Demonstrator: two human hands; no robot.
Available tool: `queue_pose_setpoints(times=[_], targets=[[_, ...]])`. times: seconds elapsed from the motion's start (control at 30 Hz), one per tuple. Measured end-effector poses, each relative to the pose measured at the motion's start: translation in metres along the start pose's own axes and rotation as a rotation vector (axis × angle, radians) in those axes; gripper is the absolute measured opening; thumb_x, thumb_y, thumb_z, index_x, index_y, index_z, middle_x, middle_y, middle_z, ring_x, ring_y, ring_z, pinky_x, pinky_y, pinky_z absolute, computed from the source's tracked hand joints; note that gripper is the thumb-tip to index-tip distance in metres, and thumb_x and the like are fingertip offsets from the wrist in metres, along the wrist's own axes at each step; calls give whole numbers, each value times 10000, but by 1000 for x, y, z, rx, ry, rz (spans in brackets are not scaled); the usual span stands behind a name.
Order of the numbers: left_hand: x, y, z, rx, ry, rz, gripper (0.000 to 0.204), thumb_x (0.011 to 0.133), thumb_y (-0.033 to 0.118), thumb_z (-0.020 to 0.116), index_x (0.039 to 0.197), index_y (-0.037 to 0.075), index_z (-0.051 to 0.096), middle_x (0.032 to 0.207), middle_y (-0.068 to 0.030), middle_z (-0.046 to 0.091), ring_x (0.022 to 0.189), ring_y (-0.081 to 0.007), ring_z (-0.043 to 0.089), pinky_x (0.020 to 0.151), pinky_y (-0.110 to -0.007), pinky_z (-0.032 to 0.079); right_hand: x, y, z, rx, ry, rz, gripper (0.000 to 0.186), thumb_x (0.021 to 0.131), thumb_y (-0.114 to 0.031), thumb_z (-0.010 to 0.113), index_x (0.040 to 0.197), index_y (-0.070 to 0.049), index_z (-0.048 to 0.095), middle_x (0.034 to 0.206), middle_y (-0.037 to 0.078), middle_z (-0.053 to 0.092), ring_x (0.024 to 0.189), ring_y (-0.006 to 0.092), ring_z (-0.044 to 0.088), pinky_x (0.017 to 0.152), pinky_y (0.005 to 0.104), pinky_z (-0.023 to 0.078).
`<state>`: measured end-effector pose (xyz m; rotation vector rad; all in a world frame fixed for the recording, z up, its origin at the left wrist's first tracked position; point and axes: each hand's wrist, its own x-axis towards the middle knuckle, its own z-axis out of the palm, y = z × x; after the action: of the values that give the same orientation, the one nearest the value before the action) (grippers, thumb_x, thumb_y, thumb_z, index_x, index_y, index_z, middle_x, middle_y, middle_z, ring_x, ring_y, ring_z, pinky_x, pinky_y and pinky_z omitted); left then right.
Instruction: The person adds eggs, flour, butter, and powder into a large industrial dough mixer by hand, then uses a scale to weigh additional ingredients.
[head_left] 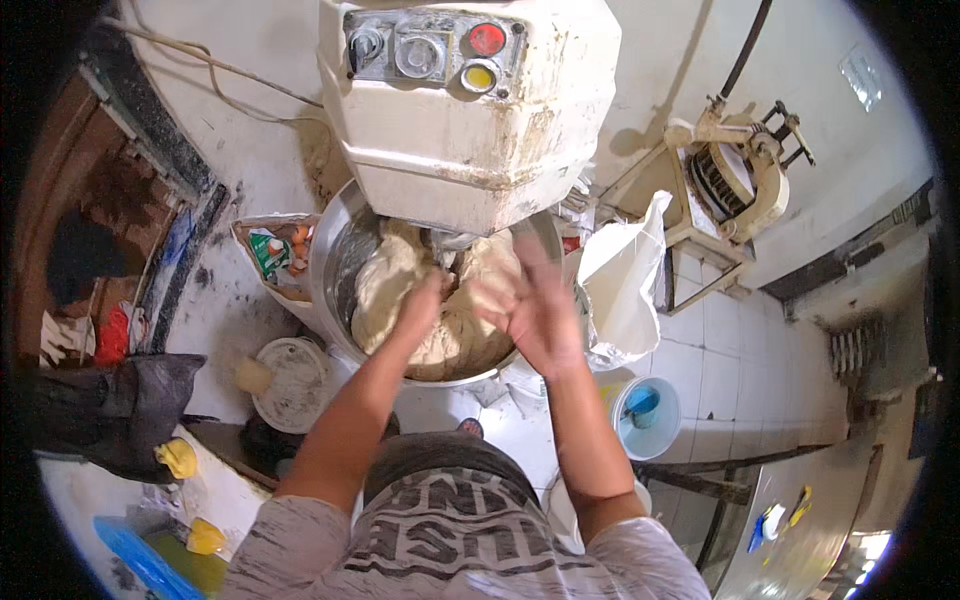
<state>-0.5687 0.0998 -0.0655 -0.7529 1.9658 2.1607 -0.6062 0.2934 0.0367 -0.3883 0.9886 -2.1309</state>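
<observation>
A large mass of pale dough [384, 290] fills the metal bowl [333, 262] of a big cream-coloured dough mixer [460, 130]. My left hand [424, 303] reaches over the bowl, its fingers closed at the middle of the dough; the fingertips are partly hidden. To the right, my right hand [540, 318] is raised over the bowl's rim with its fingers spread, blurred by motion. The mixer's hook shows only in part between the dough and the housing.
Left of the bowl stand a box of eggshells [290, 250] and a round lidded bucket [292, 385]. On the right are an open white sack [622, 285], a bucket with a blue scoop [642, 415] and a hand-lever press [735, 180] on a stand. A metal-topped table [800, 510] lies lower right.
</observation>
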Motion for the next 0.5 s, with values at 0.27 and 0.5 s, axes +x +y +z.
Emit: queue_pose_setpoints(times=[0.27, 0.5], targets=[[-116, 48, 118, 205, 2, 669, 619, 932, 257, 405, 1438, -6, 164, 1503, -160, 151, 1396, -267, 109, 1115, -345, 105, 8, 45, -2, -198, 440, -279, 587, 953, -430, 369, 1436, -126, 231, 1440, 168, 297, 1306, 293, 332, 1058, 421, 285], [-101, 66, 66, 39, 372, 574, 640, 975, 434, 190, 1440, 8, 85, 1506, -181, 83, 1393, -306, 63, 1131, -368, 47, 12, 68, 95, -188, 166, -92, 643, 965, -487, 257, 1444, -65, 186, 1504, 64, 187, 1386, 232, 141, 1112, 413, 159]])
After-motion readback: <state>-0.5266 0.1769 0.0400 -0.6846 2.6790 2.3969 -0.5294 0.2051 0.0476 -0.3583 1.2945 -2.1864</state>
